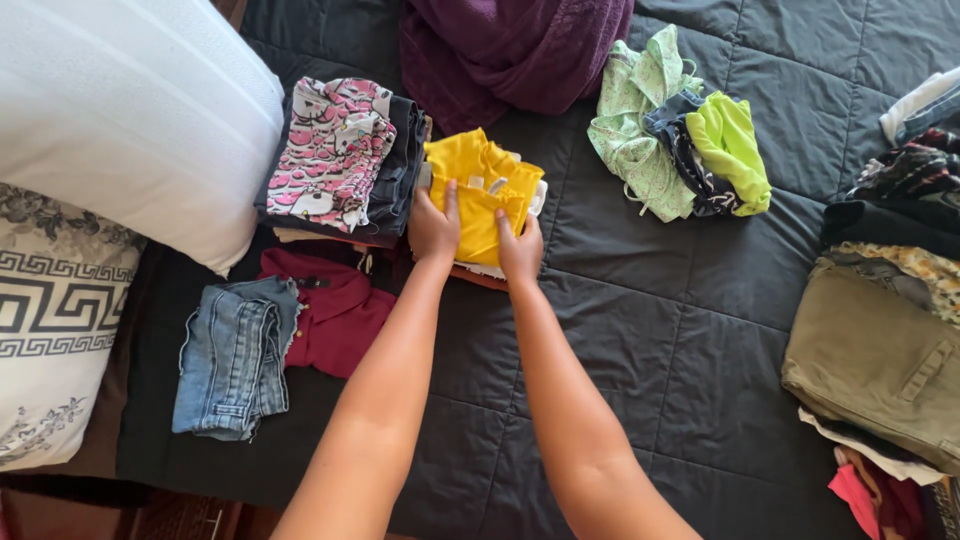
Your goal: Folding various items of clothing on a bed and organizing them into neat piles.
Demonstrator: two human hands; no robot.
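Note:
A folded yellow garment (482, 180) lies on top of a small stack of folded clothes on the dark quilted bedspread (640, 330). My left hand (434, 228) rests on its left near edge, thumb on top of the fabric. My right hand (520, 250) presses its right near edge, fingers on the cloth. Both hands grip the garment's lower rim. Below it a white and a reddish folded piece peek out.
A pink-and-white patterned stack (335, 150) sits left of it, with a maroon shirt (335, 305) and folded jeans (235, 355) nearer. White pillow (130, 110) at left. Purple cloth (510, 50) at the top, green garments (680, 125) right, khaki trousers (875, 360) far right.

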